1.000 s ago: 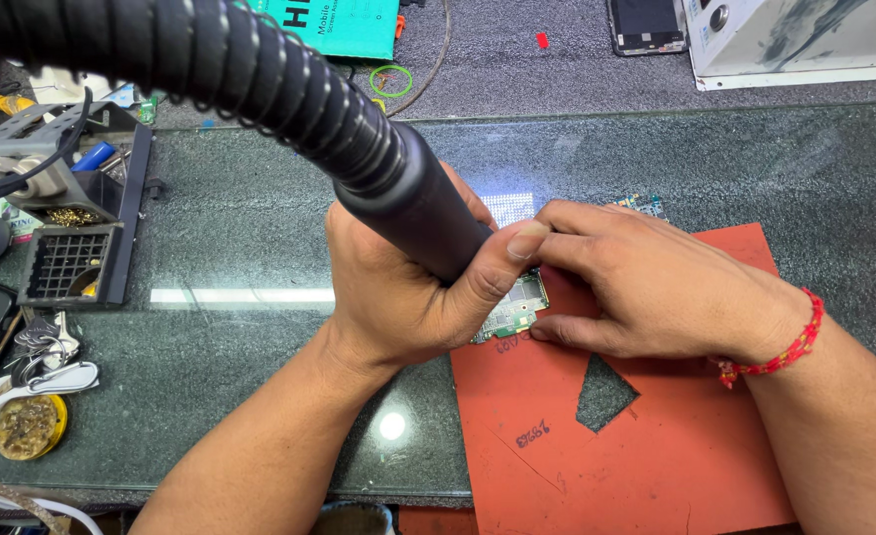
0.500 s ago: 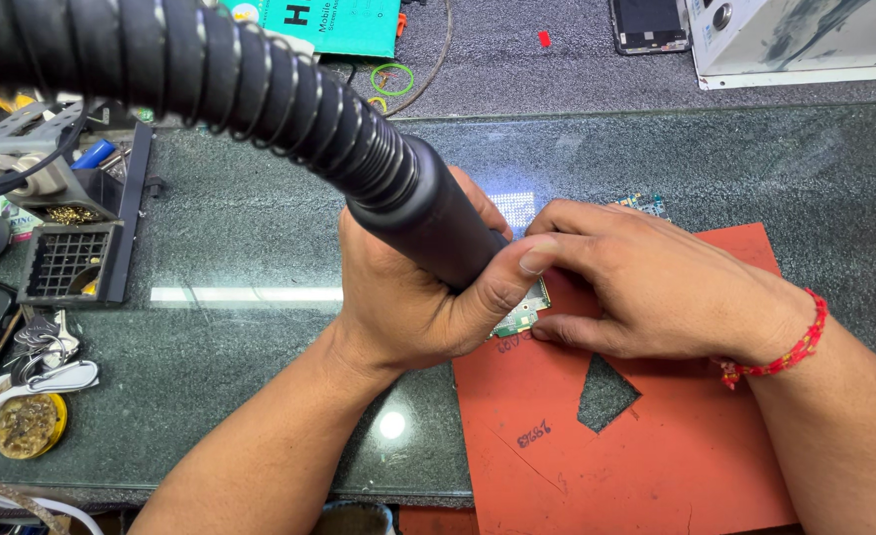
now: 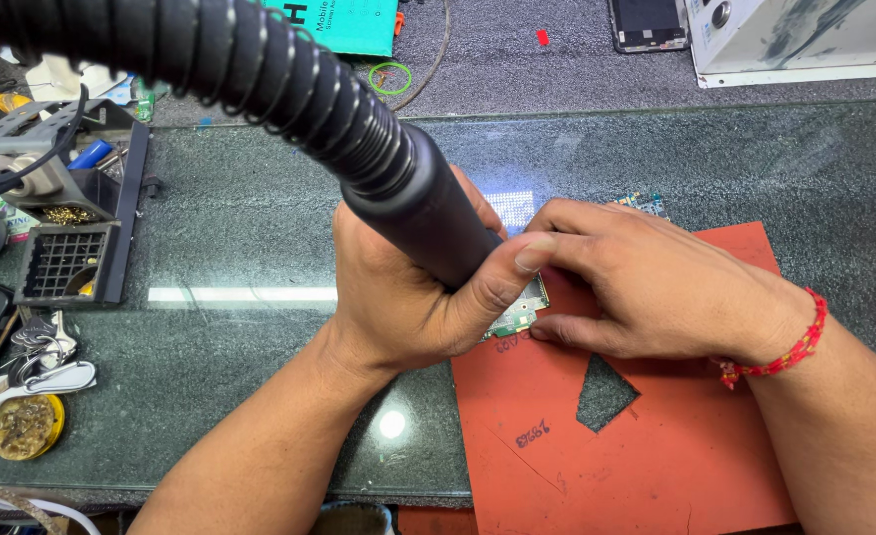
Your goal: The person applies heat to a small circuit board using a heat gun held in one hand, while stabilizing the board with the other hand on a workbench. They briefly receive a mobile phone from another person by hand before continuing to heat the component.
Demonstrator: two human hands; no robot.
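Two hands crowd one spot, head view only. Left hand [image 3: 408, 297] wrapped tight round black cylindrical hot-air handle with ribbed hose [image 3: 428, 223]. Over last second handle crept a touch right, nozzle end hidden. Right hand [image 3: 656, 282] flat, fingers together, pinning small green circuit board [image 3: 519, 315] on red rubber mat [image 3: 656, 446]. Looks like heating continues, tbh.

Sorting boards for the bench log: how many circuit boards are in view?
2. One circuit board lies on the red mat under both hands; another board sits on the glass beyond them. More may be hidden.
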